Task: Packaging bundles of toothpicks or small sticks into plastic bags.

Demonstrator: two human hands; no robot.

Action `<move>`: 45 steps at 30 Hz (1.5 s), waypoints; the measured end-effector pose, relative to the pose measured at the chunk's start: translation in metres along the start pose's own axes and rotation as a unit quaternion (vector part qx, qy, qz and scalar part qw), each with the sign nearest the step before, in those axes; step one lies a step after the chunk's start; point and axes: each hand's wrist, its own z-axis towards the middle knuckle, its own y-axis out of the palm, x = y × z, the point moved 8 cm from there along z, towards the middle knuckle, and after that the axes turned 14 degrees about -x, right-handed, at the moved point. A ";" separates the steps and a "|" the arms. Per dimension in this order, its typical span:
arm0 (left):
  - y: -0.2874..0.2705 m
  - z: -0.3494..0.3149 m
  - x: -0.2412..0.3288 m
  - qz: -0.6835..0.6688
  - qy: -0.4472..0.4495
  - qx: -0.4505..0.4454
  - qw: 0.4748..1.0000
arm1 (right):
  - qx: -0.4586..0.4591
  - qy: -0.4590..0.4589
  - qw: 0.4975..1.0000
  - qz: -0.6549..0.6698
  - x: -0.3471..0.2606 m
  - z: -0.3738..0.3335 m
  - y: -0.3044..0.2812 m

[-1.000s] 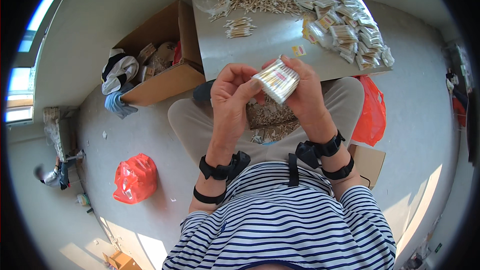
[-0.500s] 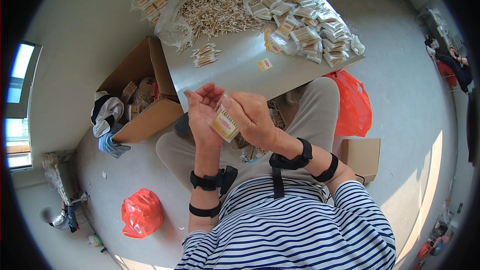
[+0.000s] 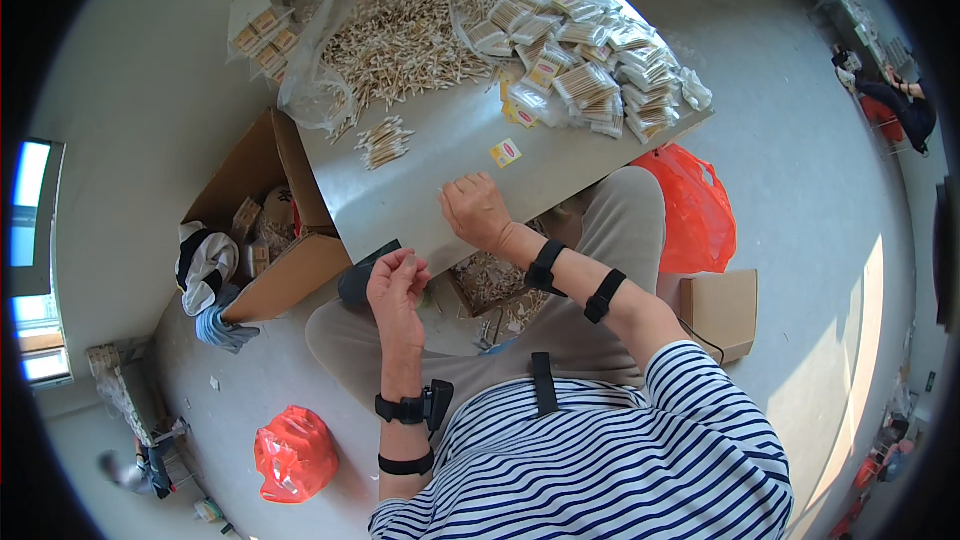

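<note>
My left hand (image 3: 396, 292) is raised above my lap by the table's near edge, thumb and fingers pinched together. What it pinches, if anything, is too small to make out. Over the table's front edge, my right hand (image 3: 476, 212) has its fingers curled in, and the inside of the grip is hidden. Just beyond it lies a small yellow and white card (image 3: 506, 152). A small bunch of cotton swabs (image 3: 385, 142) rests on the metal table (image 3: 430, 155). Farther back are a large heap of loose cotton swabs (image 3: 410, 40) and a pile of filled clear packets (image 3: 590, 80).
A cardboard box (image 3: 262, 285) holding assorted things and cloths stands left of the table. Red plastic bags (image 3: 690, 210) hang at the right, and another red bag (image 3: 297, 455) sits on the floor. A closed carton (image 3: 722, 318) stands right of my leg. Other people are far off.
The swab packet that was between my hands no longer shows. My hands have parted: the right moved forward to the table's edge, the left drew back and its fingers closed.
</note>
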 end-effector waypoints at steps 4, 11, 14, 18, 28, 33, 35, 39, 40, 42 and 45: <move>0.037 0.033 -0.010 0.032 -0.044 -0.032 0.998 | -0.070 0.231 0.916 0.321 0.038 0.005 -0.016; 0.127 0.088 -0.005 -0.036 -0.056 -0.188 0.980 | -0.040 0.280 0.764 0.580 0.075 -0.007 -0.083; 0.171 0.128 0.009 0.002 -0.049 -0.205 0.977 | 0.027 0.336 0.748 0.572 0.119 -0.004 -0.119; 0.243 0.177 0.012 0.062 -0.050 -0.239 0.968 | 0.140 0.304 0.808 0.485 0.202 0.006 -0.160; 0.265 0.248 -0.043 0.217 -0.002 -0.181 0.959 | 0.064 0.408 0.911 -0.012 0.266 0.002 -0.188; 0.291 0.244 -0.041 0.313 0.051 -0.156 0.936 | 0.088 0.361 0.925 -0.075 0.260 -0.005 -0.193; 0.294 0.246 -0.041 0.331 0.075 -0.146 0.929 | 0.111 0.341 0.931 -0.073 0.254 0.001 -0.196; 0.315 0.241 -0.033 0.308 0.176 -0.156 0.922 | 0.086 0.349 0.926 -0.119 0.256 0.001 -0.196; 0.317 0.241 -0.033 0.291 0.185 -0.161 0.925 | 0.072 0.353 0.923 -0.134 0.256 0.001 -0.195; 0.316 0.244 -0.037 0.284 0.154 -0.180 0.929 | 0.060 0.364 0.918 -0.144 0.258 0.000 -0.197; 0.288 0.251 -0.037 0.292 0.116 -0.162 0.935 | 0.030 0.376 0.909 -0.176 0.244 0.006 -0.202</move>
